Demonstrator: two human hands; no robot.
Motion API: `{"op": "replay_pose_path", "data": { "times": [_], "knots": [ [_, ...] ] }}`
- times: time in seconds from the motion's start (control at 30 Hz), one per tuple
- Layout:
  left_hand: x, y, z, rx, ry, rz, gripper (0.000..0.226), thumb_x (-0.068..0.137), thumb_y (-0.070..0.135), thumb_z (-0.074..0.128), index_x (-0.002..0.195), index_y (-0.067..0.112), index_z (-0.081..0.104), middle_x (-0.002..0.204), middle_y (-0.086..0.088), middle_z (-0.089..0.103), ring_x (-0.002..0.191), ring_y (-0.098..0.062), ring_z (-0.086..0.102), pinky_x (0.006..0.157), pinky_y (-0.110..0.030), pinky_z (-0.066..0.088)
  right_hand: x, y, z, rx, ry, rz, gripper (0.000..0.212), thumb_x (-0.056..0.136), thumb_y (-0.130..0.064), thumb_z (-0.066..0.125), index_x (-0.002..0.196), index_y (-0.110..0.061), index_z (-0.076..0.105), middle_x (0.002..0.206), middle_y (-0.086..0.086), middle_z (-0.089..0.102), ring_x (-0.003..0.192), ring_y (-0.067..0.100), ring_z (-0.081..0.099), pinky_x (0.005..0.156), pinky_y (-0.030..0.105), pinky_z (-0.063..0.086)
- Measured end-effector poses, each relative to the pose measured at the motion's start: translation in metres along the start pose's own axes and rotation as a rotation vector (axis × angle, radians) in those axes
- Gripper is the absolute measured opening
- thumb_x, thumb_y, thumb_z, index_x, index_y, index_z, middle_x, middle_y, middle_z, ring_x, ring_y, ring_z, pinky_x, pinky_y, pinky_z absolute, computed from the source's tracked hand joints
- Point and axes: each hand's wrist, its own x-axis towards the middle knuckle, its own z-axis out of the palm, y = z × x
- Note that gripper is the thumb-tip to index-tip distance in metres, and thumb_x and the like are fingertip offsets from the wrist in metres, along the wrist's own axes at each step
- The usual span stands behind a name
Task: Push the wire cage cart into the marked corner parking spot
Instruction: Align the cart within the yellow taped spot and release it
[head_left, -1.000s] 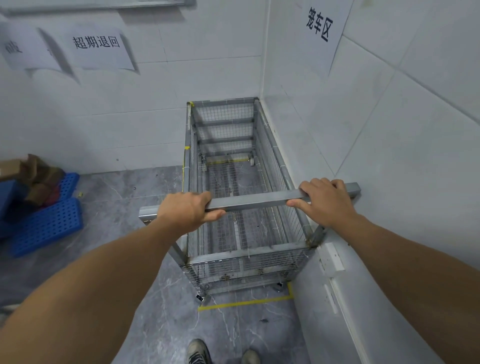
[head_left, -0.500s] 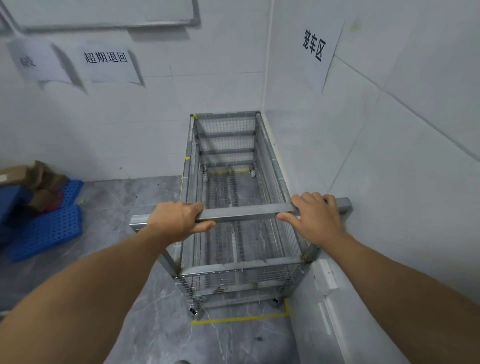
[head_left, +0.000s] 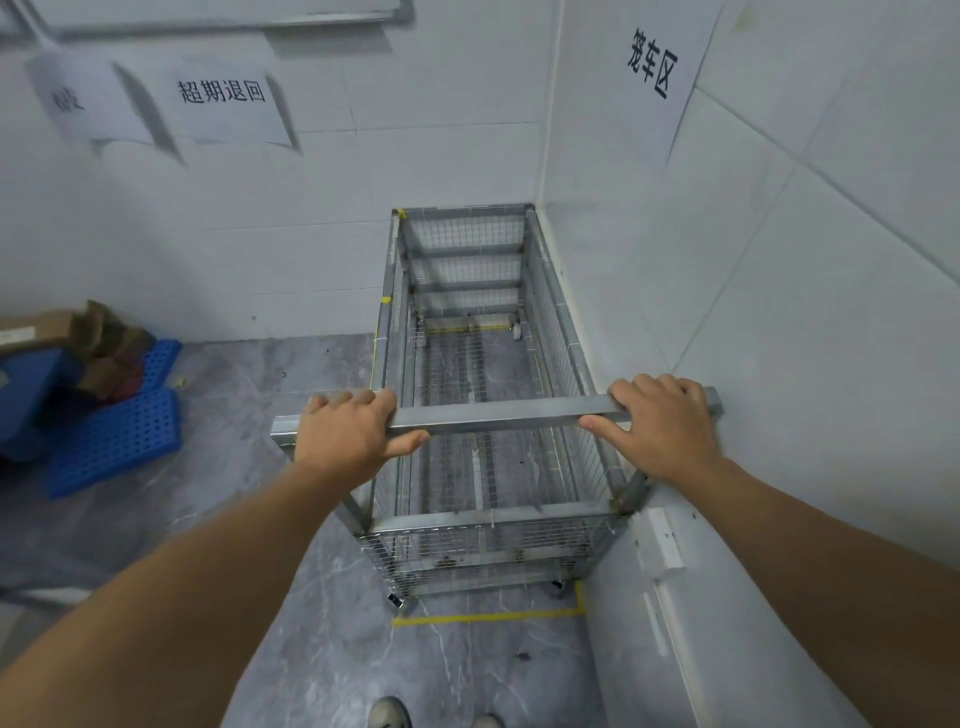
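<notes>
I have both hands on the cart's handle bar (head_left: 498, 415). My left hand (head_left: 353, 441) is wrapped round its left part, fingers over the top and thumb underneath; my right hand (head_left: 665, 431) grips the right part the same way, close to the right wall (head_left: 779, 322). The wire cart (head_left: 483, 364) sits deep in the far right corner, empty, its far end at or nearly against the back wall (head_left: 311, 208) and its right side tight along the right wall. The yellow tape line (head_left: 488, 617) on the floor lies just nearer to me than the cart's near wheels, so I judge it's inside the marked spot and basically parked.

Risks: my right knuckles are near the wall, so any rightward drift could pinch them between bar and wall. The bar's right end looks almost touching the wall and could scrape it. More pushing would only ram the back wall and bounce the cart out over the tape. The white box on the right wall (head_left: 661, 543) is close to the cart's near right corner post and could get clipped.
</notes>
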Motion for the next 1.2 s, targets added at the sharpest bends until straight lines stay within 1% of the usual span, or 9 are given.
{"op": "replay_pose_path", "data": {
  "times": [0.17, 0.3, 0.47, 0.6, 0.7, 0.77, 0.87, 1.03, 1.2],
  "knots": [
    [0.001, -0.006, 0.001, 0.02, -0.023, 0.061, 0.072, 0.07, 0.087, 0.007, 0.082, 0.025, 0.042, 0.075, 0.006, 0.053, 0.069, -0.018, 0.049, 0.067, -0.035, 0.038, -0.003, 0.003, 0.0, 0.079, 0.01, -0.011, 0.067, 0.08, -0.086, 0.02, 0.087, -0.028, 0.055, 0.08, -0.011, 0.045, 0.082, 0.018, 0.048, 0.078, 0.039, 0.031],
    [-0.001, -0.011, 0.007, 0.036, 0.051, 0.088, 0.078, 0.07, 0.09, -0.007, 0.077, 0.027, 0.038, 0.065, 0.008, 0.046, 0.059, -0.015, 0.044, 0.058, -0.032, 0.032, -0.007, 0.003, 0.005, 0.088, 0.083, -0.031, 0.065, 0.082, -0.084, 0.025, 0.082, -0.027, 0.056, 0.075, -0.01, 0.047, 0.076, 0.016, 0.044, 0.076, 0.039, 0.034],
    [0.008, -0.014, 0.01, 0.024, 0.112, 0.114, 0.073, 0.077, 0.088, 0.002, 0.071, 0.026, 0.04, 0.058, 0.009, 0.039, 0.05, -0.015, 0.038, 0.051, -0.028, 0.03, 0.002, 0.002, 0.003, 0.021, 0.061, -0.031, 0.067, 0.082, -0.085, 0.018, 0.083, -0.029, 0.054, 0.075, -0.011, 0.047, 0.075, 0.016, 0.046, 0.074, 0.038, 0.033],
    [0.003, -0.011, 0.003, 0.011, 0.004, 0.078, 0.07, 0.073, 0.087, 0.01, 0.081, 0.026, 0.042, 0.069, 0.008, 0.046, 0.063, -0.015, 0.048, 0.056, -0.031, 0.034, -0.001, -0.001, 0.003, 0.013, 0.05, -0.028, 0.069, 0.083, -0.085, 0.015, 0.084, -0.028, 0.054, 0.077, -0.01, 0.049, 0.075, 0.018, 0.046, 0.074, 0.039, 0.033],
    [0.002, -0.011, -0.005, -0.034, -0.042, 0.069, 0.067, 0.073, 0.086, 0.012, 0.083, 0.026, 0.041, 0.074, 0.007, 0.047, 0.069, -0.016, 0.048, 0.067, -0.034, 0.037, -0.002, -0.005, 0.002, 0.032, 0.046, -0.007, 0.071, 0.083, -0.085, 0.016, 0.091, -0.027, 0.056, 0.081, -0.01, 0.048, 0.08, 0.018, 0.048, 0.078, 0.041, 0.034],
    [-0.002, -0.014, -0.003, -0.092, -0.024, 0.09, 0.065, 0.078, 0.085, 0.012, 0.083, 0.028, 0.04, 0.075, 0.009, 0.047, 0.07, -0.016, 0.047, 0.071, -0.036, 0.034, -0.002, -0.009, 0.001, 0.056, 0.037, 0.019, 0.072, 0.082, -0.086, 0.015, 0.093, -0.028, 0.056, 0.084, -0.011, 0.049, 0.083, 0.018, 0.049, 0.08, 0.042, 0.034],
    [-0.005, -0.023, -0.003, -0.218, 0.05, 0.08, 0.069, 0.08, 0.085, 0.01, 0.082, 0.027, 0.047, 0.075, 0.009, 0.052, 0.072, -0.017, 0.051, 0.07, -0.035, 0.032, -0.001, -0.024, -0.004, 0.119, 0.024, 0.025, 0.068, 0.081, -0.086, 0.015, 0.094, -0.032, 0.054, 0.09, -0.011, 0.05, 0.089, 0.017, 0.048, 0.084, 0.042, 0.033],
    [-0.015, -0.055, 0.001, -0.212, 0.094, -0.051, 0.061, 0.087, 0.073, 0.025, 0.086, 0.024, 0.061, 0.078, 0.007, 0.057, 0.076, -0.019, 0.054, 0.074, -0.038, 0.039, 0.001, -0.068, 0.0, 0.125, 0.047, -0.038, 0.063, 0.088, -0.079, 0.022, 0.105, -0.03, 0.059, 0.099, -0.008, 0.057, 0.097, 0.019, 0.05, 0.09, 0.044, 0.032],
    [-0.019, -0.076, 0.009, -0.418, 0.091, -0.218, 0.047, 0.09, 0.062, 0.033, 0.091, 0.03, 0.066, 0.086, 0.007, 0.06, 0.08, -0.02, 0.058, 0.075, -0.041, 0.05, 0.004, -0.093, 0.006, 0.154, 0.118, 0.034, 0.056, 0.092, -0.069, 0.028, 0.105, -0.028, 0.062, 0.101, -0.005, 0.059, 0.099, 0.022, 0.051, 0.099, 0.051, 0.031]
  ]
}}
